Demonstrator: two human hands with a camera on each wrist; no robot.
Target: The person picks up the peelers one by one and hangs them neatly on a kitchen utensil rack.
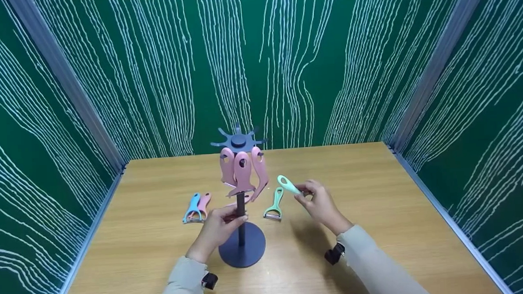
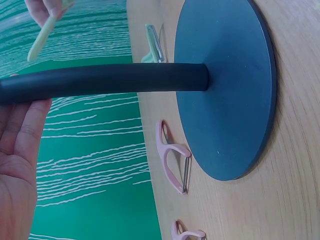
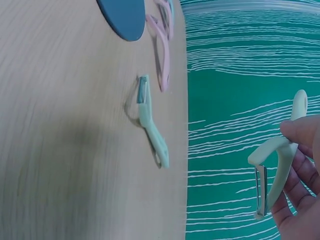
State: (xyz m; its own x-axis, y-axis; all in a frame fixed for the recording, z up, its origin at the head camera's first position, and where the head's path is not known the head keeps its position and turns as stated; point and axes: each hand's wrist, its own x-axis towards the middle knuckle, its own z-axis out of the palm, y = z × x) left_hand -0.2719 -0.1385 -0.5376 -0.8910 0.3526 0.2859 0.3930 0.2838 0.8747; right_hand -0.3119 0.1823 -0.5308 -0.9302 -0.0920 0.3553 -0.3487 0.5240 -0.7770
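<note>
A dark rotating hook stand (image 1: 238,140) rises from a round base (image 1: 242,252), and several pink peelers (image 1: 243,171) hang from its hooks. My left hand (image 1: 218,231) grips the pole (image 2: 125,79) below them, fingers behind it. To the right of the stand, my right hand (image 1: 320,203) pinches a light green peeler (image 3: 285,160) near its head; the handle with its loop points up and left, above the table. Another green peeler (image 1: 275,205) lies on the table between that hand and the stand.
Left of the stand a blue peeler (image 1: 195,208) lies partly over a pink peeler (image 1: 205,202). Another pink peeler (image 2: 172,155) lies behind the base. Green walls with white lines (image 1: 280,68) enclose the wooden table (image 1: 340,161) at the back and sides.
</note>
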